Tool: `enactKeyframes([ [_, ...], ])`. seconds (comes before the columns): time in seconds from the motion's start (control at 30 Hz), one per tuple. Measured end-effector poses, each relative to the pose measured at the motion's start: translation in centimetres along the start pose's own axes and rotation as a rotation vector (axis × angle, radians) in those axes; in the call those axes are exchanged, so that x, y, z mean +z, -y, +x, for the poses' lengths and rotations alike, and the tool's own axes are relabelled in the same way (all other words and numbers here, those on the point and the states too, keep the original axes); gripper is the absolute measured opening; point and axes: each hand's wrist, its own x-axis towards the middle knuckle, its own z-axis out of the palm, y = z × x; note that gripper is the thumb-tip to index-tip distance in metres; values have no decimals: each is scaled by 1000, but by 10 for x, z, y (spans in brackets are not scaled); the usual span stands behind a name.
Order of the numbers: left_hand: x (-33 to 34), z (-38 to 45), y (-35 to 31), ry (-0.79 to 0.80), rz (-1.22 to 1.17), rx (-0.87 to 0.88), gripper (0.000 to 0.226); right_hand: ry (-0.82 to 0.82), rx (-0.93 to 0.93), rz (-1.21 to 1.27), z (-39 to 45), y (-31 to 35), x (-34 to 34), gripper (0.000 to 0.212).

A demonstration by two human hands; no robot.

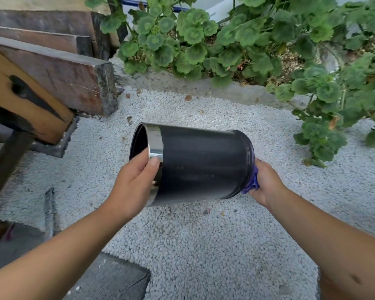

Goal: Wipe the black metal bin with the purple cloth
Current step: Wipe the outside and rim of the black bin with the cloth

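The black metal bin (204,163) lies on its side in the air above the gravel, its open mouth with a shiny chrome rim to the left and its base to the right. My left hand (134,180) grips the chrome rim, thumb on the outside and fingers inside the mouth. My right hand (266,182) holds the bunched purple cloth (252,180) against the bin's base at the right end. Most of the cloth is hidden between my palm and the bin.
White gravel (204,245) covers the ground below. A wooden beam (20,98) and stone steps (59,70) stand at the left. Leafy green plants (247,40) fill the back and right. A dark paving slab (108,278) lies near the bottom.
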Motion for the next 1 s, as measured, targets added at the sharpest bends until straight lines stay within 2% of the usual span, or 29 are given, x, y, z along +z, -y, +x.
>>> enactKeyframes([
  [0.1, -13, 17, 2, -214, -89, -221, 25, 39, -43, -9, -8, 1, 14, 3],
  [0.13, -19, 28, 2, -268, -118, -299, 29, 63, -69, -13, -11, 1, 17, 11],
  [0.2, -26, 47, -2, -319, -142, -394, 32, 79, -99, -15, -17, -2, 20, 22],
  [0.27, -25, 55, -4, -322, -186, -416, 21, 61, -85, 13, -21, -9, 19, 24],
  [0.37, -17, 51, -15, -182, -182, -327, 18, 8, -80, 64, -25, -16, 8, 20],
  [0.5, -27, 43, -31, 40, -36, -81, 22, -93, -117, 238, -22, 0, -6, 11],
  [0.6, -43, 37, -37, 240, 214, 79, 14, 22, -243, 332, -19, 17, -13, 33],
  [0.7, -56, 38, -36, 284, 388, 96, 9, 47, -334, 286, -25, 22, -8, 31],
  [0.77, -61, 37, -32, 291, 461, 89, 33, 56, -354, 189, -32, 15, 6, 14],
  [0.8, -62, 35, -30, 308, 500, 88, 38, 74, -353, 142, -38, 9, 17, 6],
  [0.9, -66, 30, -25, 354, 619, 138, 25, 84, -355, 35, -56, -7, 50, 23],
  [1.0, -70, 25, -23, 305, 720, 184, 19, 135, -377, 43, -72, -9, 76, 33],
])
